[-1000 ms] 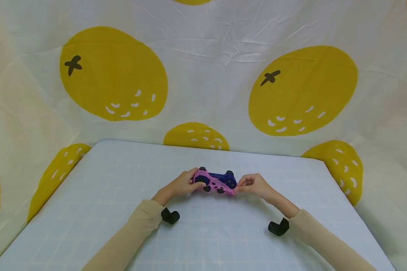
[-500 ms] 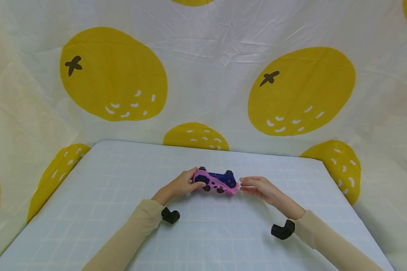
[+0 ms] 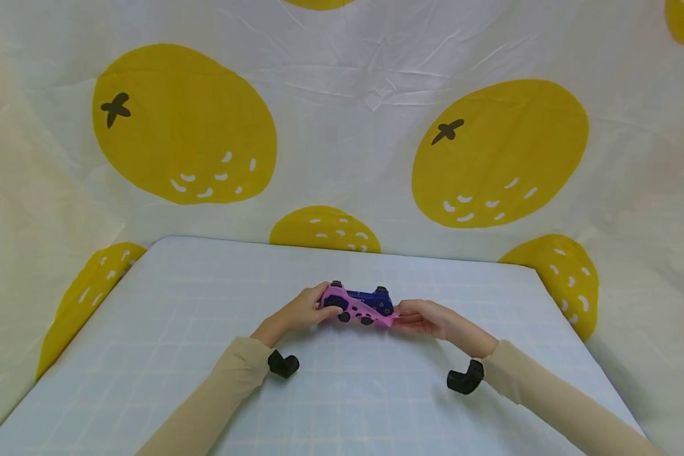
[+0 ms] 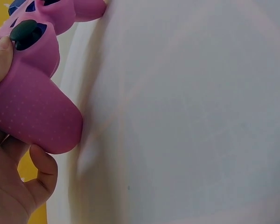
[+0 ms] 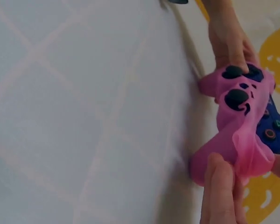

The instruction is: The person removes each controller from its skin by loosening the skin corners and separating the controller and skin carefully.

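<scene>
A navy game controller [image 3: 374,301] is partly covered by a pink silicone sleeve [image 3: 356,306]. My left hand [image 3: 301,309] grips its left end, the thumb on the front near a black thumbstick [image 4: 24,30]. The sleeve encloses the left handle, which has a dotted texture in the left wrist view. On the right side the sleeve is folded back, baring the blue body and round buttons [image 5: 270,134]. My right hand [image 3: 424,318] holds the bunched sleeve edge [image 5: 254,156] at the right handle, fingers on one side and thumb on the other.
A pale checked cloth covers the table [image 3: 342,392]. Behind it hangs a white curtain [image 3: 342,145] with big yellow fruit prints. Each wrist wears a black camera mount, one on the left [image 3: 284,365] and one on the right [image 3: 465,377].
Half a second ago my right hand came off the sleeve and spread its fingers beside it; now it is back at the sleeve's right edge. My left hand keeps its grip.
</scene>
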A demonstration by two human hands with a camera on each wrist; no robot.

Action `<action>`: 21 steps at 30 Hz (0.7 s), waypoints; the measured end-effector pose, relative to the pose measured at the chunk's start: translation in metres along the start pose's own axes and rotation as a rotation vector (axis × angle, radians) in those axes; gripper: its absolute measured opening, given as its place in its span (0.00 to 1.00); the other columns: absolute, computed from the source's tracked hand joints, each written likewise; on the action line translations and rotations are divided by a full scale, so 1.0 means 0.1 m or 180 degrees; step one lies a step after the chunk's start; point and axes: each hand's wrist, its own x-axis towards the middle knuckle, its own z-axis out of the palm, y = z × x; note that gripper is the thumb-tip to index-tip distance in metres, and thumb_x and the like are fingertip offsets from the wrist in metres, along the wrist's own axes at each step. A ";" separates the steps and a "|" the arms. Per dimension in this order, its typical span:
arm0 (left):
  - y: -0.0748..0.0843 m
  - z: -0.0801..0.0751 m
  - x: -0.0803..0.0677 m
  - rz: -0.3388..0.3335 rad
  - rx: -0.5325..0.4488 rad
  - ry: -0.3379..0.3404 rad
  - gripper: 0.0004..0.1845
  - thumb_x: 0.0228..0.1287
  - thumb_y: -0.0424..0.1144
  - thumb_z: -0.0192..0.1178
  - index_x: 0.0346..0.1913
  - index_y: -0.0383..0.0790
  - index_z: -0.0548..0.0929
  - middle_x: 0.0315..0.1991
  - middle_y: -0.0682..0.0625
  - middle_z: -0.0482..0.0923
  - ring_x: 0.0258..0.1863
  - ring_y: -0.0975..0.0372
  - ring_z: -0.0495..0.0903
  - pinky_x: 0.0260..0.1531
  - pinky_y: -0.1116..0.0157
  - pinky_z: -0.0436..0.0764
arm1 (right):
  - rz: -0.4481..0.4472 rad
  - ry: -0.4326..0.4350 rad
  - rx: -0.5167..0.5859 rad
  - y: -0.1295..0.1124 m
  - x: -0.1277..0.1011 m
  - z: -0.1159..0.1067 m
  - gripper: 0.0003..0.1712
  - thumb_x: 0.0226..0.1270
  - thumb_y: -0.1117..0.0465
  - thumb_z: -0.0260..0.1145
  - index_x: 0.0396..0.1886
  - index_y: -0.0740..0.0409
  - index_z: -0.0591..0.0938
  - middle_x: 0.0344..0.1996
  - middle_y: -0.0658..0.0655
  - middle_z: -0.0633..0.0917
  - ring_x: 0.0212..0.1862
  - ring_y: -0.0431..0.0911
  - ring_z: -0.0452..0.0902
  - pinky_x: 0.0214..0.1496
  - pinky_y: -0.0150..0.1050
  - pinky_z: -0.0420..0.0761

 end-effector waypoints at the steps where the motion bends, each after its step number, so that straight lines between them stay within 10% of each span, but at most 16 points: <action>1: 0.00 0.00 0.00 0.0004 0.0001 0.0001 0.19 0.66 0.48 0.60 0.51 0.40 0.71 0.37 0.49 0.78 0.35 0.62 0.73 0.35 0.68 0.75 | 0.0002 0.0015 0.0017 0.01 0.02 0.01 0.19 0.65 0.61 0.59 0.51 0.69 0.76 0.32 0.55 0.87 0.37 0.43 0.85 0.43 0.35 0.84; 21: 0.00 0.00 0.00 -0.0055 0.0059 0.0022 0.20 0.64 0.49 0.62 0.51 0.41 0.71 0.36 0.50 0.78 0.34 0.62 0.73 0.34 0.69 0.75 | -0.0150 0.0190 -0.0610 -0.01 0.08 0.03 0.13 0.55 0.65 0.64 0.38 0.70 0.84 0.22 0.51 0.85 0.24 0.37 0.82 0.30 0.27 0.81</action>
